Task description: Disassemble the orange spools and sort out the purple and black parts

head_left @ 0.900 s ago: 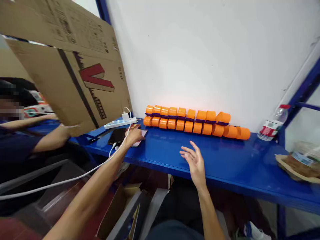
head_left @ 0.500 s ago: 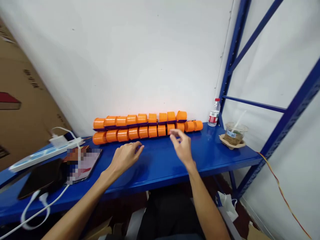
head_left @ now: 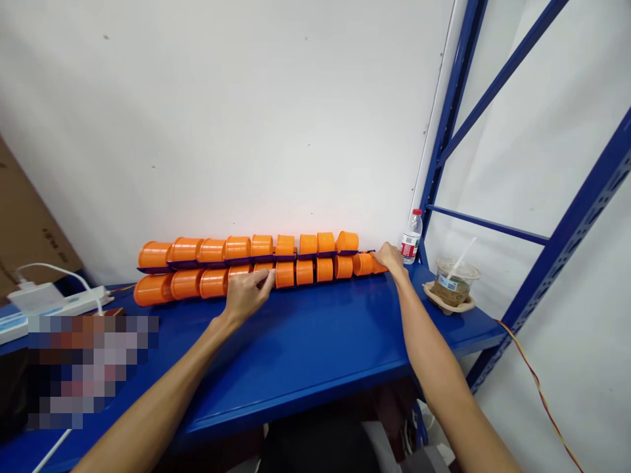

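Note:
Two rows of orange plastic cups point(head_left: 213, 283) lie on their sides, joined by dark strips, one row above the other against the wall. My left hand point(head_left: 245, 293) is in front of the lower row near its middle, fingers bent and thumb slightly apart, with nothing visible in them. It hides part of the cups behind; whether it touches them I cannot tell. At the right end of the lower row, my right hand point(head_left: 390, 257) has its fingers closed on the end orange cup point(head_left: 377, 265), which it partly covers.
The rows rest on a blue metal shelf point(head_left: 315, 335). A water bottle point(head_left: 411, 242) stands just right of my right hand. A lidded drink cup point(head_left: 451, 286) with a straw sits in a cardboard holder. A power strip point(head_left: 54, 312) and blurred-out items are at left; blue posts point(head_left: 557, 253) rise at right.
My right hand has reached right and forward to the end cup and closed on it. My left hand has come up against the front of the lower row. The view has shifted.

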### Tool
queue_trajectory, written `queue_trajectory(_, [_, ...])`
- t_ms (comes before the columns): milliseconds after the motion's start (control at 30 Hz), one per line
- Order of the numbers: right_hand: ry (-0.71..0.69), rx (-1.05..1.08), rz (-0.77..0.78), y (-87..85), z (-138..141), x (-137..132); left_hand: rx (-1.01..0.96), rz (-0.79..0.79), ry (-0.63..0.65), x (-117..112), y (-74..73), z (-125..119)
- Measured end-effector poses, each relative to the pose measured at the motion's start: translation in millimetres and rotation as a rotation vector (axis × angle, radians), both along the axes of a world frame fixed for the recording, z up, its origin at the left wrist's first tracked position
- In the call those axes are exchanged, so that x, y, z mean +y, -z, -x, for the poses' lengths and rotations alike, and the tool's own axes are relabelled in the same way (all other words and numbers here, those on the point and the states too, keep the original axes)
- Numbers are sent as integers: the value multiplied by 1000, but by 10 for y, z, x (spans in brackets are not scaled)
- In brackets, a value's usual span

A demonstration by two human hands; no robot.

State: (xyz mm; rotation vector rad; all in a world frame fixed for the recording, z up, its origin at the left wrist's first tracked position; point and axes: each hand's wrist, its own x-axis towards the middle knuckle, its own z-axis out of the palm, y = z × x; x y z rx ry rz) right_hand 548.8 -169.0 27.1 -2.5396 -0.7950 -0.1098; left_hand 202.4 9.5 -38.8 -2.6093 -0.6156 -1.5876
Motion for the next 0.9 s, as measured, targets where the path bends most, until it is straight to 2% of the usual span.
queue_trajectory(67, [-2,-2,2,74,-66,18,-9,-14,7,3,22,59])
queue_trajectory(133, [1,-1,-1,96,-112,22,-32,-12,11,-30,-20,98])
queue_trajectory(300, [58,-24,-79,-56,-63,-75,-112,4,29,-212,-228,100])
queue_trajectory(433, [87,-190,-322,-307,184,-221,-202,67,63,-386,-359,82])
queue_trajectory(567, [1,-429,-638,-445,488,-264,-290,271,127,-509,-460,81])
queue_trajectory(633, [-109,-502,-772,-395,659,-203,-317,444,219,-536,-492,75])
queue_trajectory(700, [-275,-508,-840,-255,881,-96,-351,629,340,-538,-499,61])
queue_trajectory(900, [-850,-432,-789,348,1814,162,-467,978,551,-465,-385,1])
